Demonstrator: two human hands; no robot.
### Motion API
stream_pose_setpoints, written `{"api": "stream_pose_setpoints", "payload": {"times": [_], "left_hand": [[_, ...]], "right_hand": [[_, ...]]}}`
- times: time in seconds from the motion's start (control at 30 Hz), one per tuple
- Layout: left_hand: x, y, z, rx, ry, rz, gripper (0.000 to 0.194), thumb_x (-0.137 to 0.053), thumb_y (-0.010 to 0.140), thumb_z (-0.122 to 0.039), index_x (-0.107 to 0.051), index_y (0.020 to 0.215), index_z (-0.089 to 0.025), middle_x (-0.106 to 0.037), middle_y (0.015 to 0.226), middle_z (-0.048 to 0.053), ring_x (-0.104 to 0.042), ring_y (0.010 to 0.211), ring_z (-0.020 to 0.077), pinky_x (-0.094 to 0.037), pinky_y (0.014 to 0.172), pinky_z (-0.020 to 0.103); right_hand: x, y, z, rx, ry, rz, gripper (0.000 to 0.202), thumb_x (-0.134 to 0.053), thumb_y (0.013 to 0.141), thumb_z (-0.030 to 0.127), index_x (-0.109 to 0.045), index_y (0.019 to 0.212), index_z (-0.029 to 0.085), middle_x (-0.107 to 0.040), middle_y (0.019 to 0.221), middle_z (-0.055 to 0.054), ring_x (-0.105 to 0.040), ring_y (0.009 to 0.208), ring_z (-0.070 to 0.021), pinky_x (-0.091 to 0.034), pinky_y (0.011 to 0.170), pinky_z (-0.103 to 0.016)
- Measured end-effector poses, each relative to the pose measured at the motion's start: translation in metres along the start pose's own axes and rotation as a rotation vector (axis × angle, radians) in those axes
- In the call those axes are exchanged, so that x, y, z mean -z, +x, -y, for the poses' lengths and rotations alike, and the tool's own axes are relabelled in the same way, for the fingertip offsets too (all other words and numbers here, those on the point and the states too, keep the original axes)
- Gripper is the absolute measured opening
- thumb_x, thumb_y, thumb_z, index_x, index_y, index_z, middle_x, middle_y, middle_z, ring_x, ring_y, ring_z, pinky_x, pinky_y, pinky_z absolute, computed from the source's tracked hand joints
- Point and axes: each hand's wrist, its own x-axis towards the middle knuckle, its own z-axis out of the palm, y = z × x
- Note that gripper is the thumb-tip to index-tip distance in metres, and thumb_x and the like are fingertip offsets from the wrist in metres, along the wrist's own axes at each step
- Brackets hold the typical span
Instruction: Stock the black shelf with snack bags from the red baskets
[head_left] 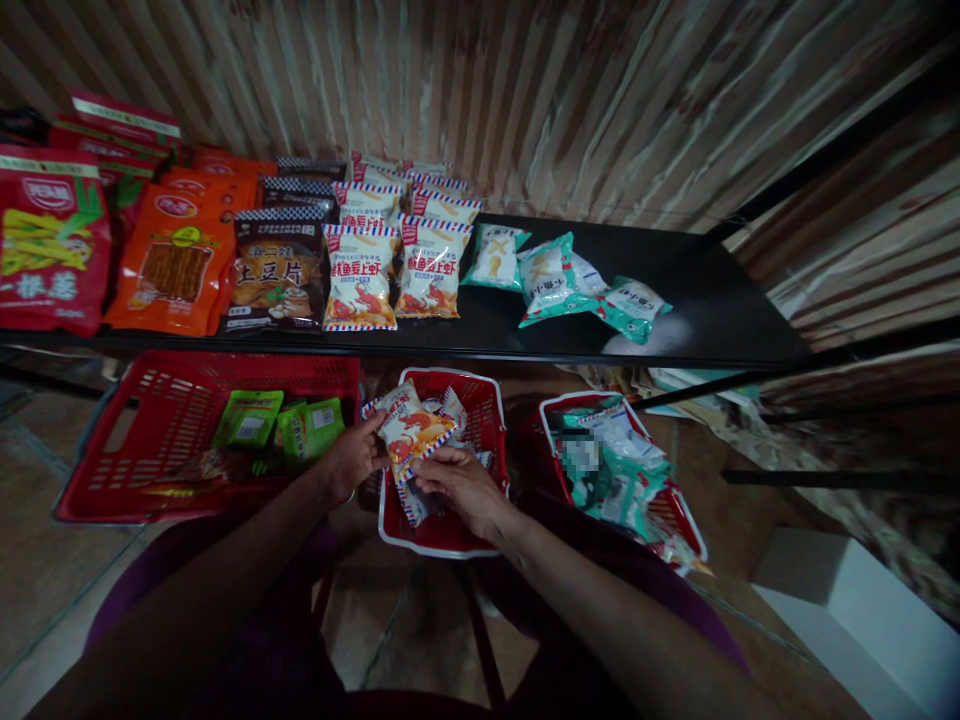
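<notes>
A white and orange snack bag [409, 425] with red shrimp pictures is held tilted above the middle red basket [390, 515]. My left hand [354, 458] grips its upper left edge, fingers closed on it. At its lower right corner, my right hand [461, 482] pinches the same bag between thumb and fingers. More bags of this kind lie inside the basket, partly hidden by the held one and my hand. On the black shelf [510, 335] behind, matching shrimp snack bags [431, 268] stand upright in two columns.
Left on the shelf are red bags [49, 240], orange bags [176, 260] and dark brown bags [277, 270]; teal bags [555, 280] lie to the right. A wide red basket [97, 460] holds green packets [311, 428]. Teal packets fill the right basket [551, 425]. A white box [862, 620] sits lower right.
</notes>
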Motion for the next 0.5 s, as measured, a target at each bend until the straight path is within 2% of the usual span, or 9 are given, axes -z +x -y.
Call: {"api": "stream_pose_setpoints", "payload": {"times": [0.13,0.23,0.33,0.4,0.5], "left_hand": [[-0.002,-0.002,0.001,0.013,-0.009,0.005,0.023,-0.052,0.086,-0.031,-0.062,0.095,-0.013,-0.071,0.084,0.01,-0.068,0.074,0.0182,-0.055,0.07,0.031],[-0.002,-0.003,0.003,-0.01,0.029,0.03,0.025,-0.056,0.084,-0.032,-0.062,0.099,-0.014,-0.07,0.094,0.012,-0.067,0.081,0.0195,-0.055,0.072,0.031],[0.0,-0.004,0.003,-0.073,0.053,0.055,0.029,-0.059,0.081,-0.033,-0.059,0.106,-0.018,-0.067,0.104,0.012,-0.066,0.085,0.0214,-0.056,0.07,0.034],[0.0,-0.005,0.002,-0.121,0.054,0.063,0.034,-0.062,0.078,-0.033,-0.056,0.11,-0.022,-0.065,0.109,0.01,-0.066,0.087,0.0221,-0.056,0.069,0.036],[-0.001,-0.007,0.001,-0.19,0.047,0.097,0.042,-0.066,0.075,-0.032,-0.053,0.114,-0.028,-0.064,0.109,0.005,-0.065,0.087,0.0215,-0.056,0.069,0.037]], "right_hand": [[0.005,0.003,-0.006,0.237,-0.404,-0.045,0.022,-0.068,0.065,0.032,-0.058,0.053,0.016,-0.052,0.049,0.005,-0.041,0.045,-0.0062,-0.032,0.047,-0.02],[0.009,0.004,-0.006,0.394,-0.711,-0.071,0.018,-0.061,0.071,0.025,-0.059,0.055,0.016,-0.054,0.053,0.004,-0.045,0.05,-0.0083,-0.034,0.05,-0.02],[0.013,0.003,-0.003,0.507,-0.895,-0.042,0.016,-0.058,0.073,0.019,-0.061,0.058,0.017,-0.061,0.068,0.0,-0.053,0.06,-0.011,-0.041,0.057,-0.022],[0.014,0.001,-0.001,0.591,-0.944,-0.012,0.014,-0.058,0.073,0.015,-0.063,0.061,0.018,-0.064,0.083,-0.004,-0.059,0.074,-0.0145,-0.045,0.067,-0.025],[0.014,0.0,-0.002,0.704,-1.008,0.025,0.013,-0.058,0.072,0.012,-0.063,0.062,0.017,-0.062,0.104,-0.009,-0.059,0.093,-0.0192,-0.047,0.079,-0.031]]}}
